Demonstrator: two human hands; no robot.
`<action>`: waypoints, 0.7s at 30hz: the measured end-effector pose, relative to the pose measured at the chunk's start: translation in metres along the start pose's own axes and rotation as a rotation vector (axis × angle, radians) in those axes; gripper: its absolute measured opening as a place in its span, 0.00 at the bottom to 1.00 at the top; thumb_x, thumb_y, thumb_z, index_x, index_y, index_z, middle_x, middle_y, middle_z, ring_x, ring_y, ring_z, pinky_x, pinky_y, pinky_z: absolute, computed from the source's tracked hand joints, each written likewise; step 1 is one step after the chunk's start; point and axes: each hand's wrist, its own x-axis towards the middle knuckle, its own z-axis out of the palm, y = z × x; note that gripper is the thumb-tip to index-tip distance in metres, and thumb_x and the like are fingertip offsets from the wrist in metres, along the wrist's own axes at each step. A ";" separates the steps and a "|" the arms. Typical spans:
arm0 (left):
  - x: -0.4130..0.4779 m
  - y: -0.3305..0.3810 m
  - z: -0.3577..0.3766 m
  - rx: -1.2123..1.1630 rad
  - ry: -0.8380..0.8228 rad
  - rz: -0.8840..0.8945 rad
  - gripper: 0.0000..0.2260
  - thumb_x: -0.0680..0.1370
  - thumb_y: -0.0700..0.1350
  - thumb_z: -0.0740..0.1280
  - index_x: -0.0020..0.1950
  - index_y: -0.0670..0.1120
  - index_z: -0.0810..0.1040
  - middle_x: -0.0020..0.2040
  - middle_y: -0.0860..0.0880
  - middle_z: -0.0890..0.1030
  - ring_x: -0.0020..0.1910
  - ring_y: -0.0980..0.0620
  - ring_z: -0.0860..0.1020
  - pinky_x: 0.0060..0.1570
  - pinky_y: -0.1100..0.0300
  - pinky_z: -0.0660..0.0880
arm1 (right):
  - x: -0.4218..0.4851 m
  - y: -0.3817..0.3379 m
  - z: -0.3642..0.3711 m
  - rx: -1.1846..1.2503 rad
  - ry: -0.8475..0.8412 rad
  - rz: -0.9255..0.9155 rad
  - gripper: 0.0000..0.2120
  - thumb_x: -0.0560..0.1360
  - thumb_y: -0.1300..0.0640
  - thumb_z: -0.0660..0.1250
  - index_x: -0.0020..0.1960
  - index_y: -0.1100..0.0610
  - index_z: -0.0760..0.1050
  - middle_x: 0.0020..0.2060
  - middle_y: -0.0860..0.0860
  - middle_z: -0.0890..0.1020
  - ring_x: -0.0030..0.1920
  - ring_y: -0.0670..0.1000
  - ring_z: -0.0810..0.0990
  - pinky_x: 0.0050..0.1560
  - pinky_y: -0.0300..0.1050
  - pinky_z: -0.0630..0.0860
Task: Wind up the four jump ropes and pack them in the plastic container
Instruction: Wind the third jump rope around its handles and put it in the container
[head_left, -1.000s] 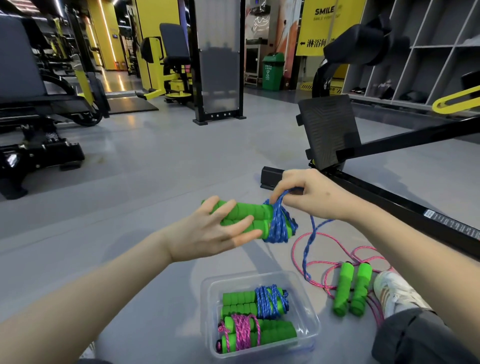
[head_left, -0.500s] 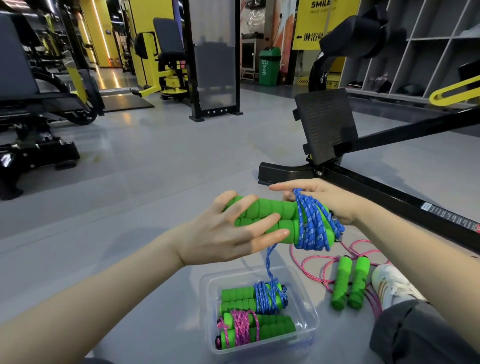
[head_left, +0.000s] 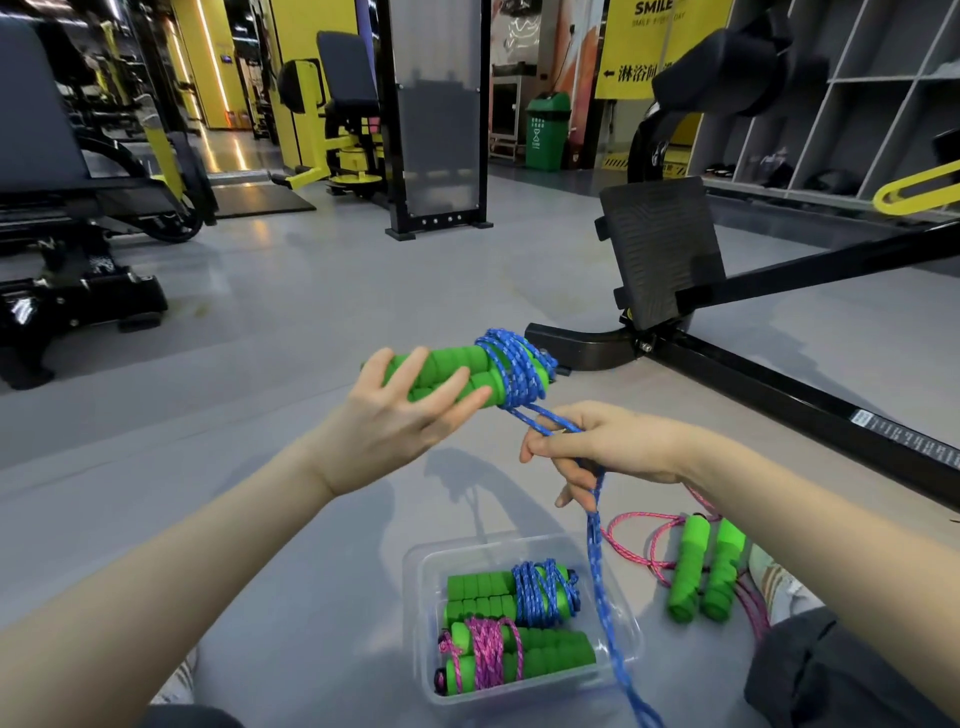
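Third rope (head_left: 514, 374) mid-wind: left fingers (head_left: 452, 400) clasp its handles (head_left: 447, 364), right fingers (head_left: 543, 444) pinch the tail (head_left: 597, 571); next, wrap that slack tight.

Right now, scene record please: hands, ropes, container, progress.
left hand: holds the green handles of the blue rope in hand, partly wound
right hand: grips that rope's loose tail
plastic container: on floor, holds wound blue rope and wound pink rope
loose pink rope: unwound, on floor right of container
packed: two of four
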 end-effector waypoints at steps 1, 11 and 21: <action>-0.001 0.000 0.000 0.002 -0.023 0.004 0.17 0.80 0.37 0.56 0.68 0.46 0.69 0.59 0.44 0.78 0.48 0.37 0.77 0.43 0.47 0.72 | -0.001 -0.006 0.002 -0.017 -0.032 -0.005 0.07 0.80 0.59 0.57 0.49 0.60 0.73 0.19 0.50 0.66 0.19 0.50 0.71 0.42 0.48 0.81; -0.012 0.017 0.008 -0.022 -0.141 0.127 0.22 0.75 0.36 0.58 0.69 0.44 0.68 0.58 0.44 0.79 0.50 0.37 0.72 0.41 0.49 0.70 | -0.023 -0.061 -0.018 -0.639 0.102 -0.089 0.11 0.75 0.52 0.67 0.36 0.55 0.77 0.26 0.46 0.73 0.24 0.44 0.69 0.27 0.37 0.72; -0.002 0.043 -0.006 -0.243 0.028 0.181 0.18 0.80 0.38 0.57 0.70 0.46 0.68 0.61 0.46 0.73 0.53 0.38 0.74 0.46 0.47 0.73 | -0.016 -0.036 -0.047 -0.395 0.483 -0.260 0.20 0.73 0.45 0.67 0.34 0.61 0.72 0.29 0.54 0.67 0.30 0.50 0.63 0.33 0.42 0.61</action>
